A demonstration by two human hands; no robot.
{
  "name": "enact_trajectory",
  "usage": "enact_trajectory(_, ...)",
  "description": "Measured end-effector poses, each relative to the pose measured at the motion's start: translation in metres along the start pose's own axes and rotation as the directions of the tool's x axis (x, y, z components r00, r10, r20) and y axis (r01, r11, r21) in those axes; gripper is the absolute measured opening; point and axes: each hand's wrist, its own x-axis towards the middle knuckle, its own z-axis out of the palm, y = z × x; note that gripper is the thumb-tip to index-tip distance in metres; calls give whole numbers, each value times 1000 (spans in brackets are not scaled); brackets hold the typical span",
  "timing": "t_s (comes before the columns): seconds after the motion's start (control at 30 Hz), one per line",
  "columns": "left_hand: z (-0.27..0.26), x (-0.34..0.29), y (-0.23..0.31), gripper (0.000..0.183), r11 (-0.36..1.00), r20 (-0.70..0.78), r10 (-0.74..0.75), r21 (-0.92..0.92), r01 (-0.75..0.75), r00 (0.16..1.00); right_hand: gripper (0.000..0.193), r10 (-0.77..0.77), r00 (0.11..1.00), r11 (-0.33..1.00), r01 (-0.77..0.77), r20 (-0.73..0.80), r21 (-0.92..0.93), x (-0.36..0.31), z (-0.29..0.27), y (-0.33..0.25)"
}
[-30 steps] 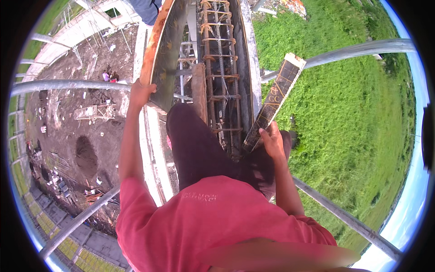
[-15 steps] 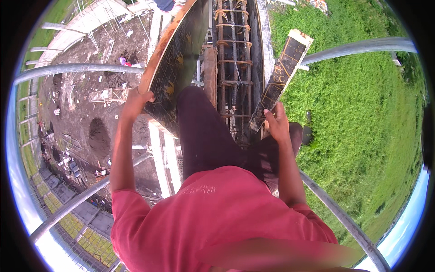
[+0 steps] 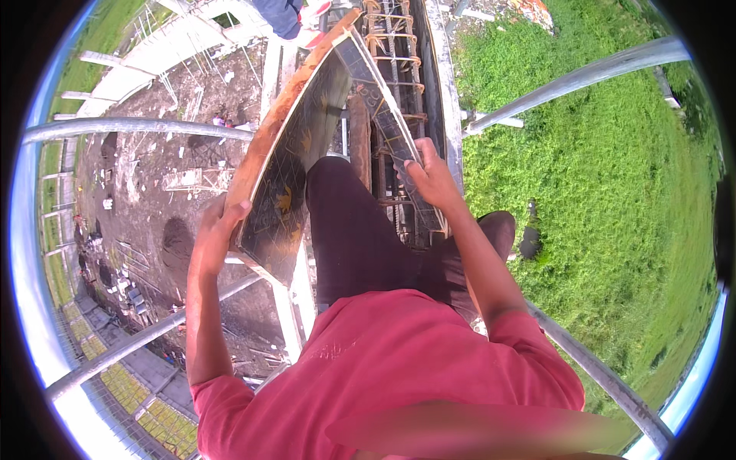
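My left hand (image 3: 222, 222) is closed round the left edge of a large dark plywood panel (image 3: 280, 176), which stands tilted beside my left knee. A reddish-brown strip runs along the panel's outer edge. My right hand (image 3: 431, 178) grips a narrow dark plywood strip (image 3: 383, 115) with gold lines and pale edges. The strip slants up and left across the rebar cage, and its far end meets or overlaps the panel's upper corner; whether they touch I cannot tell. Below it, the rusty rebar cage (image 3: 395, 50) lies inside a long form between my legs.
Metal scaffold pipes (image 3: 146, 126) cross on the left, and another pipe (image 3: 583, 80) on the right. Another person's leg and red-and-white shoe (image 3: 307, 38) are at the far end. Muddy ground lies far below on the left, green grass (image 3: 598, 192) on the right.
The narrow plywood strip has swung from the right side leftward over the rebar cage, with my right hand on it. My left hand and the panel have shifted slightly nearer. The other person's shoes have come into view.
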Motion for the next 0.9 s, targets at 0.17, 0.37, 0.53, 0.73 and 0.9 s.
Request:
enact_trajectory(0.17, 20, 4, -22, 58, 994, 65, -10, -111, 17, 998, 52, -45, 997, 988, 54, 67, -145, 10, 9, -33)
enact_trajectory(0.37, 19, 7, -40, 66, 995, -1, -2, -100, 2, 1000, 72, -191, 963, 954, 228, 189, -195, 7, 14, -66)
enact_trajectory(0.53, 26, 6, -53, 73, 981, -69, -52, -191, 38, 996, 70, -411, 862, 823, 491, 297, -285, 13, 58, -100)
enact_trajectory(0.73, 36, 1, -53, 74, 856, -22, 12, -516, -21, 1000, 39, -415, 843, 836, 501, 341, -222, 31, 101, -157)
enact_trajectory(0.9, 42, -5, -59, 73, 818, 11, 150, -563, -117, 989, 61, -571, 636, 577, 761, 520, -297, 34, 121, -179)
